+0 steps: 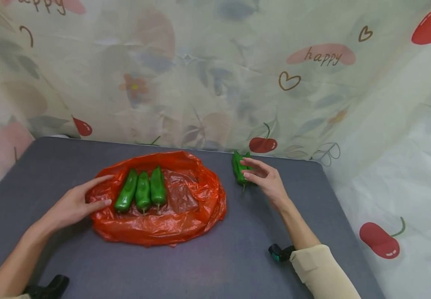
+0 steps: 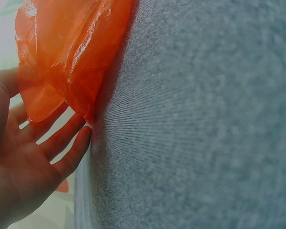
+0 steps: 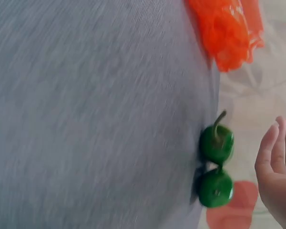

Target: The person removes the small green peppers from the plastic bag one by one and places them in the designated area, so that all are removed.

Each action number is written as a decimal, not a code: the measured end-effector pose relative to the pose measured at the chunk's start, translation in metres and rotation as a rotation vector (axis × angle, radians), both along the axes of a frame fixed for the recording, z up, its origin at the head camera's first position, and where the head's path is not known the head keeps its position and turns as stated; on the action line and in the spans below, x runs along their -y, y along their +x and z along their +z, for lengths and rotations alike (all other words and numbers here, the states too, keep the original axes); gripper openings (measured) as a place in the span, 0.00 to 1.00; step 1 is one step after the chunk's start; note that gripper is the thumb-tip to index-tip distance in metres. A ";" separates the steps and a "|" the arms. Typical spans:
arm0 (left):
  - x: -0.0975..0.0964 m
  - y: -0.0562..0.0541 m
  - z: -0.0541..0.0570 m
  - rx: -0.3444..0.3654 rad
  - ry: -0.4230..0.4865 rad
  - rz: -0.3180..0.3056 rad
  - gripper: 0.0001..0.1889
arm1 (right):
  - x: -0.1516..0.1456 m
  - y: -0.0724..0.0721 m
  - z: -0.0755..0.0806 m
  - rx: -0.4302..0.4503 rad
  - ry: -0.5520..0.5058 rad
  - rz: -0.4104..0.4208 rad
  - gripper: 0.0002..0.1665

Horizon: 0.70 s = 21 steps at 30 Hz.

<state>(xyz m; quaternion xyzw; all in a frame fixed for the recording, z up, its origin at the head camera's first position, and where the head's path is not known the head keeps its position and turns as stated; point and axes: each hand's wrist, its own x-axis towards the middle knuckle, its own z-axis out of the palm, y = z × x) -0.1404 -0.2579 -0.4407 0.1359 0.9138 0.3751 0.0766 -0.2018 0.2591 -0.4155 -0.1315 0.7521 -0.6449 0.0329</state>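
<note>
A red plastic bag [image 1: 159,230] lies spread wide on the dark table, its mouth facing up. Three green peppers [image 1: 143,193] lie side by side in its left half. My left hand [image 1: 75,203] touches the bag's left side with fingers spread; in the left wrist view the fingers [image 2: 69,143] stretch along the thin plastic. To the right of the bag, two more green peppers [image 1: 238,169] lie together near the table's back edge. Over them hovers my right hand [image 1: 269,182], fingers slightly bent and nothing in them. The right wrist view shows a gap between hand and peppers [image 3: 216,145].
The grey table [image 1: 215,270] ends at a patterned curtain [image 1: 200,74] close behind the bag and peppers. More of this sheeting hangs at the right [image 1: 406,166]. Black straps with small devices [image 1: 280,253] sit at both wrists.
</note>
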 end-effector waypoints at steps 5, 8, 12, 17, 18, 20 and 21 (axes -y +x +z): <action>-0.001 -0.002 0.000 0.014 0.013 -0.005 0.38 | 0.013 0.000 0.002 0.014 -0.010 0.029 0.29; -0.001 -0.002 0.001 0.023 0.012 -0.002 0.39 | 0.021 -0.001 0.004 0.009 -0.012 0.047 0.29; -0.001 -0.001 0.002 0.032 0.010 0.002 0.40 | 0.034 0.001 0.009 -0.004 -0.018 0.076 0.29; 0.000 -0.002 0.002 0.040 0.015 0.003 0.40 | 0.049 0.003 0.012 -0.029 -0.001 0.106 0.27; 0.000 -0.002 0.002 0.039 0.015 0.003 0.40 | 0.052 0.003 0.013 -0.033 0.000 0.113 0.27; 0.000 -0.002 0.003 0.033 0.013 0.003 0.39 | 0.058 0.004 0.014 -0.038 0.005 0.125 0.27; 0.000 -0.002 0.003 0.030 0.011 0.003 0.39 | 0.062 0.004 0.014 -0.040 0.008 0.132 0.27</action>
